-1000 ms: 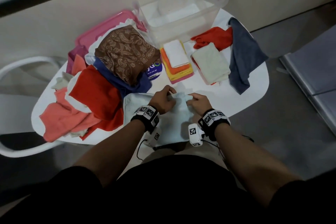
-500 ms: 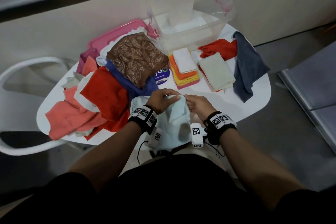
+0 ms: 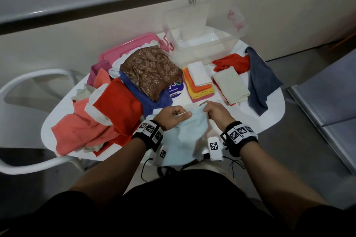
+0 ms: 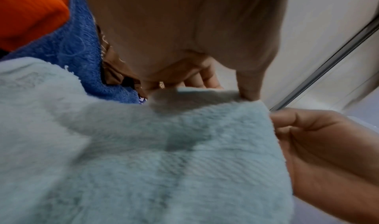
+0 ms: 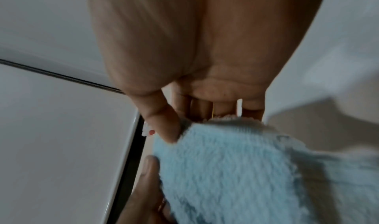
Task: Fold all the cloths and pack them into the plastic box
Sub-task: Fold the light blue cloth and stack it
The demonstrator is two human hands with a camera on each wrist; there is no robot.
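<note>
Light blue cloth point(image 3: 185, 132) pinched at top edge by left hand point(image 3: 173, 117) and right hand point(image 3: 216, 112), both grips holding it, lower centre, plastic box point(image 3: 204, 44) noted at upper centre of table point(image 3: 269, 106)

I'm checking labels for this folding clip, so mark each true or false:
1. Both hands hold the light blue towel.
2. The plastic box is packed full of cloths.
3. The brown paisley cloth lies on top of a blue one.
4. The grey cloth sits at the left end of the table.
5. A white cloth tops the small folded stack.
1. True. The left hand and right hand both pinch the top edge of the light blue towel.
2. False. The plastic box looks almost empty.
3. True. The brown paisley cloth overlaps the blue cloth.
4. False. The grey cloth hangs off the right end.
5. True. The white cloth tops the folded stack.
</note>
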